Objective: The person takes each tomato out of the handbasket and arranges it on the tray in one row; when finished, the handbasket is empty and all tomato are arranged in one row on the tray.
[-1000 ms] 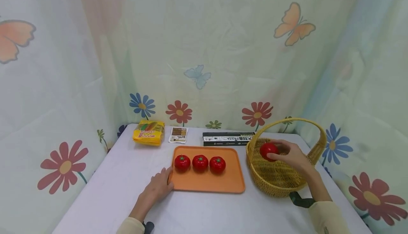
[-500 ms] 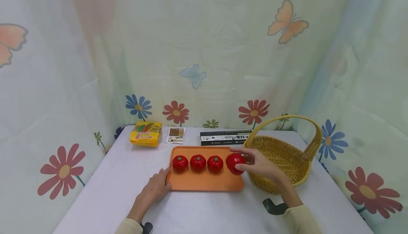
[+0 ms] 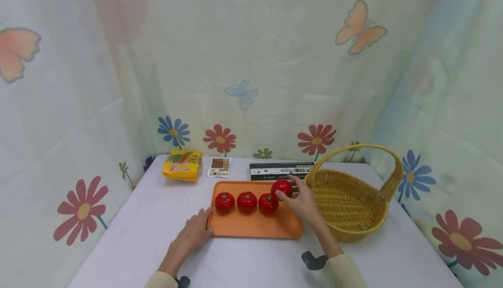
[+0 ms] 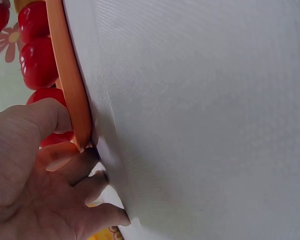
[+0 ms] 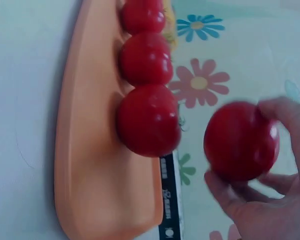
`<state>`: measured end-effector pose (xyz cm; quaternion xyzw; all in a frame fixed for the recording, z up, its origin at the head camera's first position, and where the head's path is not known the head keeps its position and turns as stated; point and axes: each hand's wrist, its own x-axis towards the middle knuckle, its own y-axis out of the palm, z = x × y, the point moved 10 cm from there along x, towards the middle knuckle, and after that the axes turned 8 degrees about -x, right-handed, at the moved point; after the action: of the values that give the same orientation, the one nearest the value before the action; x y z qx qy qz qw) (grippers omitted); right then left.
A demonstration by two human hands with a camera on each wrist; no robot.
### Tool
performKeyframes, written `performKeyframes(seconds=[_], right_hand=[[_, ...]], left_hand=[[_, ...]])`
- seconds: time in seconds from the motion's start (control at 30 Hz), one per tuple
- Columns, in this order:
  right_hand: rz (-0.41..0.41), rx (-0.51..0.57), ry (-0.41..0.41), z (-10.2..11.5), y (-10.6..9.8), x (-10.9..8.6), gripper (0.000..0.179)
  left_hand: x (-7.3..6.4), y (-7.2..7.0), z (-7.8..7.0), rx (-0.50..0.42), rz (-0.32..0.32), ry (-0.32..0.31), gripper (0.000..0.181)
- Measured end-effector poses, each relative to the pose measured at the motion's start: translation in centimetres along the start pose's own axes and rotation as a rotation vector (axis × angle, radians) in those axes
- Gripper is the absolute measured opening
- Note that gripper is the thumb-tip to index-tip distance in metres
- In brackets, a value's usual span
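Note:
In the head view, an orange tray [image 3: 255,229] lies on the table with three red tomatoes in a row: a left one [image 3: 224,202], a middle one [image 3: 246,202] and a right one [image 3: 268,206]. My left hand [image 3: 196,230] grips the tray's left edge, thumb against the rim [image 4: 72,80] in the left wrist view. My right hand [image 3: 305,201] holds another tomato [image 5: 241,141] between thumb and fingers. It is raised above the tray's right part, close to the right tomato in the row, and apart from it in the right wrist view.
A woven basket [image 3: 346,205] with a tall handle stands right of the tray; no tomato shows in it. Along the back lie a yellow packet [image 3: 182,166], a small brown-and-white sachet [image 3: 219,167] and a long black pasta box [image 3: 275,171]. A patterned curtain [image 3: 275,61] surrounds the table.
My right hand has carried the tomato left, out from over the basket to above the tray. My left hand stays at the tray's edge, and the three tomatoes have not moved.

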<state>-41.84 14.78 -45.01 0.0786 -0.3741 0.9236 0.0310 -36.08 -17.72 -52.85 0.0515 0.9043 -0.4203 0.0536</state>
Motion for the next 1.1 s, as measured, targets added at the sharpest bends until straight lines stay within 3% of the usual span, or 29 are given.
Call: performKeyframes(seconds=[0.37,0.67,0.9,1.1], right_hand=[[-0.053,-0.111,-0.080,-0.4,1.3,0.3,0.069],[-0.095,-0.295,-0.136,-1.3,2.8,-0.8,0.088],[-0.107,-0.264,-0.130,-2.6,3.1,-1.2,0.065],[-0.067,-0.225,-0.096,-3.9,3.6,-1.0,0.058]], left_hand=[[0.1,0.3,0.0,0.006,0.009,-0.009,0.061],[0.1,0.2,0.0,0.017,0.014,-0.022,0.061],[0.1,0.2,0.1,0.012,0.009,-0.028,0.062],[0.0,0.2,0.2,0.006,0.010,-0.015,0.062]])
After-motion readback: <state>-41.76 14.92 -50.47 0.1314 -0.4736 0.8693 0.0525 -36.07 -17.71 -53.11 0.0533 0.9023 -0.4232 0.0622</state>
